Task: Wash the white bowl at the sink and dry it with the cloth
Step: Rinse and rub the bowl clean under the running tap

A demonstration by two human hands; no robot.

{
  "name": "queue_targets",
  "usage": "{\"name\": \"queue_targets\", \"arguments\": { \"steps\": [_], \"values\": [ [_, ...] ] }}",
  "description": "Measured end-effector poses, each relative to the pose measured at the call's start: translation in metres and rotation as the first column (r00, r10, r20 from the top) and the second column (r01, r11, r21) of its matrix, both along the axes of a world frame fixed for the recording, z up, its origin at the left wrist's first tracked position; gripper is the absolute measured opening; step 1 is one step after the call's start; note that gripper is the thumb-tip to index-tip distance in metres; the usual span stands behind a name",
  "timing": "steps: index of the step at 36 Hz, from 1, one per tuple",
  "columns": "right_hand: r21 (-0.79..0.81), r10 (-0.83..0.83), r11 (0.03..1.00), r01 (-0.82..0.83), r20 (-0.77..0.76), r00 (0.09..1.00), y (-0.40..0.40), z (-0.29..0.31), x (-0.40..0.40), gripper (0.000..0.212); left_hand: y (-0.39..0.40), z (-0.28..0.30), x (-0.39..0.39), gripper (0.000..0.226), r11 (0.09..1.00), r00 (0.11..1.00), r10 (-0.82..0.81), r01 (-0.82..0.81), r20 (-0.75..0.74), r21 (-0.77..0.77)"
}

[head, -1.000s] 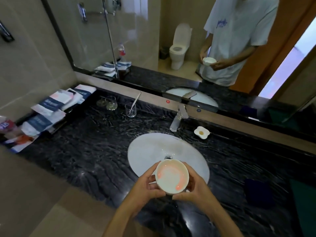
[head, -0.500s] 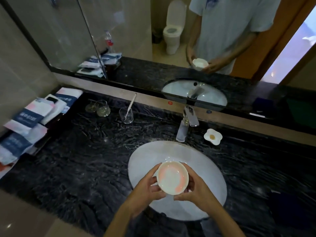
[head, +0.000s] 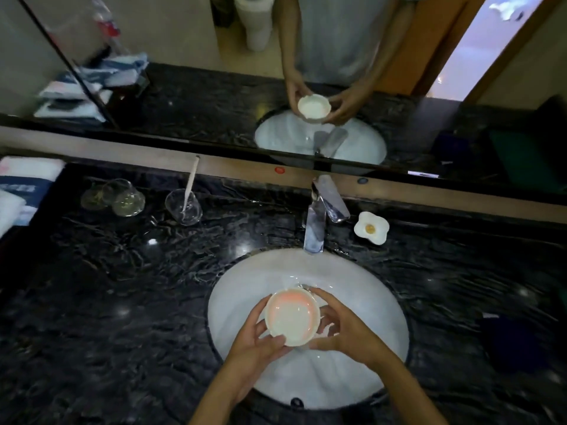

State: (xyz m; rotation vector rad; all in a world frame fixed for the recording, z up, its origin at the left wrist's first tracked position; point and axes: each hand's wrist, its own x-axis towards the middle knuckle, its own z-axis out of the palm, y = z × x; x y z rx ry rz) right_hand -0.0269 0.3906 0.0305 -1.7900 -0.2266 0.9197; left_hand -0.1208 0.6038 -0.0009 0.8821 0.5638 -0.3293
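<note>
White bowl [head: 292,318] sits gripped between left hand [head: 255,348] and right hand [head: 346,332], seemingly over sink [head: 383,305].

The white bowl [head: 292,321], small and round with a pinkish tint inside, sits open side up between both hands, gripped at its rim, over the white oval sink [head: 383,305].

No legible text found. The folded towel [head: 21,191] at the left edge carries white lettering on a blue band, too blurred to read.
</note>
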Motion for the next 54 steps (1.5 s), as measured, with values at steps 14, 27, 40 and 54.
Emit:
{"name": "queue_targets", "arguments": {
  "steps": [14,27,40,54],
  "values": [
    [0.182,-0.531,0.838,0.515,0.054,0.846,-0.001,0.005,0.084,0.033,0.021,-0.044,0.058,0.088,0.991,0.993,-0.112,0.113,0.023,-0.072],
    [0.187,-0.486,0.868,0.461,0.128,0.864,0.028,0.02,0.132,0.044,0.009,-0.061,0.103,0.086,0.983,0.98,-0.171,0.178,0.1,-0.056],
    [0.406,-0.599,0.729,0.551,-0.01,0.8,0.036,0.017,0.127,0.036,0.009,-0.076,0.119,0.086,0.983,0.974,-0.171,0.179,0.149,-0.038],
    [0.388,-0.664,0.687,0.615,-0.009,0.747,0.044,0.019,0.127,0.044,0.003,-0.085,0.114,0.082,0.988,0.982,-0.126,0.137,0.14,-0.075]
  ]
}}
